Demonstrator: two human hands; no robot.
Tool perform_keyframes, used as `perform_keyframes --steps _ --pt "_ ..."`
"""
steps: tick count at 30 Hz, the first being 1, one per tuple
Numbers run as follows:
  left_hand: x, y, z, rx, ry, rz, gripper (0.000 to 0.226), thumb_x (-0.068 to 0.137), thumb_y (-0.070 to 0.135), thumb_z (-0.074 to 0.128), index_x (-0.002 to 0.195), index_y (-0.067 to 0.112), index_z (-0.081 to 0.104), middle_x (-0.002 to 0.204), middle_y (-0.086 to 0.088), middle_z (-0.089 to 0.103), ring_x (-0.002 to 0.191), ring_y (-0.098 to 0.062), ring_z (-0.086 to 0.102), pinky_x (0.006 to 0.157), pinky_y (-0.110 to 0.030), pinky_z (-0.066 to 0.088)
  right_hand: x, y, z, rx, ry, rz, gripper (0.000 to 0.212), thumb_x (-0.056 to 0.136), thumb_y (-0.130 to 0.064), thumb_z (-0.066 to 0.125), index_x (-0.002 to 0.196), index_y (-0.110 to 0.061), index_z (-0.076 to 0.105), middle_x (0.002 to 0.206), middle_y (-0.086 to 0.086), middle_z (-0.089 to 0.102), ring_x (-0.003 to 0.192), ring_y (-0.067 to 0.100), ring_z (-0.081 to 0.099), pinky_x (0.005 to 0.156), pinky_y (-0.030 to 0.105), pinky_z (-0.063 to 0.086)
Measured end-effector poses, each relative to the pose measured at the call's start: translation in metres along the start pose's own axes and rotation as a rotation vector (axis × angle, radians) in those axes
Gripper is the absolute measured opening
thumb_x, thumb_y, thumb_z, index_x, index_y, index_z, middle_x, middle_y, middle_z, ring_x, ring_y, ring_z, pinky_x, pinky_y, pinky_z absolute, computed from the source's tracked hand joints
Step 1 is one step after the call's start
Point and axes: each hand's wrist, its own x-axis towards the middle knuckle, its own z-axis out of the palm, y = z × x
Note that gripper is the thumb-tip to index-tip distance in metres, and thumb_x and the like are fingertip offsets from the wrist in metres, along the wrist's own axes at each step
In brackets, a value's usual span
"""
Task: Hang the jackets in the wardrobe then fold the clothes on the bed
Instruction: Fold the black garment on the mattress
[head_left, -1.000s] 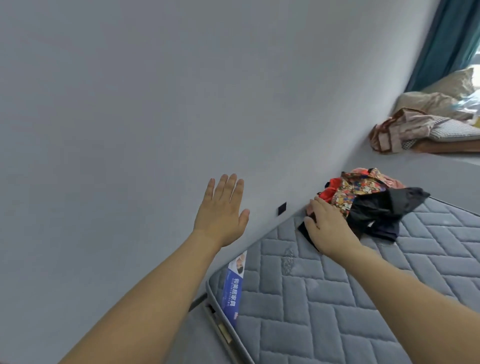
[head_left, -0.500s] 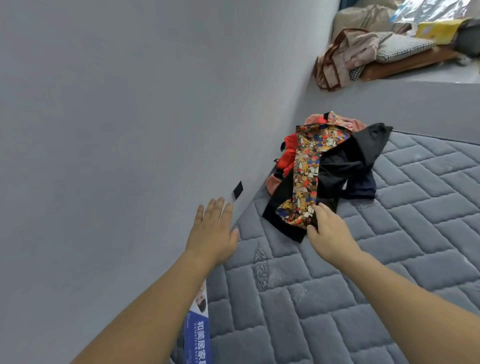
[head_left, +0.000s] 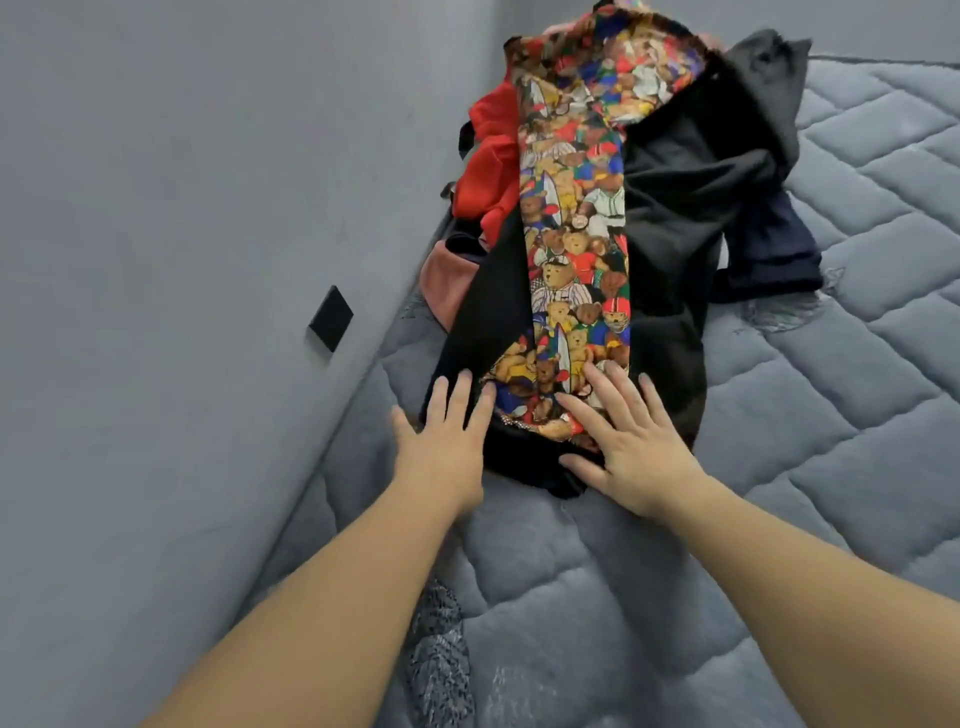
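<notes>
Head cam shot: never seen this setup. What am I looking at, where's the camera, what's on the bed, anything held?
There is no robot here. A person wears one wide-angle camera on the head, which looks forward and down, so the two bare arms coming in from the bottom are the wearer's own.

The surface is a grey quilted mattress pushed against a grey wall, which carries a small black square. On the mattress lies a heap of clothes: a black garment with a teddy-bear print panel on top, something red and something pink on the wall side, and a dark blue piece on the other side.

Nothing is held. The left hand and the right hand both have straight, spread fingers at the near end of the heap, the right one lying flat on the fabric.
</notes>
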Motion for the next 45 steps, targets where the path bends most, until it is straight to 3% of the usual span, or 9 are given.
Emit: perform_keyframes --steps 3,8,19,23,27,31,37,41,45 --pt "0.02 0.001 0.046 -0.043 0.183 0.028 0.106 0.067 0.031 0.044 0.15 0.028 -0.023 0.158 -0.004 -0.03 0.144 -0.029 -0.03 0.111 -0.07 -0.007 0.004 0.008 0.044 0.095 0.288 -0.017 0.057 0.093 -0.057 0.039 0.14 -0.025 0.044 0.158 0.008 0.025 0.149 0.028 0.014 0.119 0.054 0.013" --pt "0.025 -0.003 0.062 -0.168 0.466 0.111 0.083 0.067 0.04 0.046 0.147 0.023 0.032 0.157 -0.008 0.027 0.147 -0.034 0.017 0.115 -0.065 0.008 0.006 0.013 0.049 0.131 0.326 -0.04 0.049 0.095 -0.05 0.044 0.132 -0.021 0.053 0.154 0.01 0.03 0.147 0.03 0.019 0.118 0.056 0.014" --pt "0.034 0.0 0.065 -0.205 0.617 0.149 0.054 0.079 0.028 0.046 0.131 0.018 0.053 0.139 -0.013 0.051 0.136 -0.038 0.035 0.117 -0.058 0.015 0.004 0.014 0.052 0.164 0.419 -0.092 0.029 0.099 -0.038 0.041 0.121 -0.022 0.053 0.137 0.006 0.044 0.135 0.032 0.037 0.115 0.057 0.022" --pt "0.04 0.005 0.058 -0.181 0.694 0.121 0.036 0.08 0.022 0.052 0.111 0.01 0.067 0.112 -0.014 0.062 0.115 -0.037 0.048 0.114 -0.059 0.021 0.003 0.013 0.049 0.131 0.445 -0.041 0.026 0.097 -0.035 0.044 0.109 -0.017 0.058 0.119 0.007 0.053 0.121 0.03 0.044 0.113 0.05 0.027" --pt "0.017 0.028 0.047 -0.148 0.684 0.07 0.014 0.077 0.012 0.058 0.088 0.005 0.065 0.087 -0.016 0.06 0.085 -0.039 0.055 0.092 -0.049 0.038 -0.009 0.004 0.028 0.111 0.342 0.098 0.041 0.097 -0.038 0.032 0.089 -0.009 0.06 0.096 0.011 0.057 0.092 0.034 0.05 0.088 0.045 0.035" --pt "-0.043 0.067 0.055 -0.094 0.427 0.061 0.013 0.086 0.021 0.049 0.09 0.012 0.057 0.094 -0.01 0.061 0.091 -0.035 0.051 0.071 -0.039 0.026 -0.07 -0.006 0.008 0.168 0.121 0.139 0.044 0.098 -0.03 0.037 0.077 -0.007 0.068 0.081 0.012 0.065 0.078 0.033 0.054 0.074 0.039 0.036" --pt "-0.193 0.177 0.101 -0.293 -0.027 0.137 0.027 0.095 0.036 0.039 0.103 0.019 0.058 0.111 -0.01 0.065 0.103 -0.034 0.057 0.081 -0.038 0.042 -0.251 0.01 -0.022 0.118 -0.316 0.112 0.048 0.094 -0.036 0.025 0.058 -0.013 0.046 0.081 0.01 0.066 0.076 0.03 0.053 0.069 0.035 0.029" --pt "-0.291 0.273 0.116 -0.493 -0.485 0.132 0.028 0.095 0.036 0.042 0.098 0.016 0.061 0.113 -0.013 0.065 0.106 -0.035 0.058 0.077 -0.033 0.04 -0.363 0.035 -0.033 0.174 -0.674 0.232 0.043 0.097 -0.042 0.029 0.09 -0.013 0.06 0.111 0.013 0.065 0.104 0.031 0.059 0.079 0.033 0.041" --pt "-0.375 0.363 0.13 -0.635 -0.985 0.158 0.013 0.088 0.02 0.054 0.076 0.02 0.053 0.078 -0.005 0.055 0.083 -0.025 0.049 0.069 -0.03 0.039 -0.495 0.056 -0.029 0.29 -1.058 0.451 0.049 0.097 -0.044 0.036 0.128 -0.013 0.056 0.134 0.012 0.055 0.123 0.029 0.051 0.096 0.034 0.04"
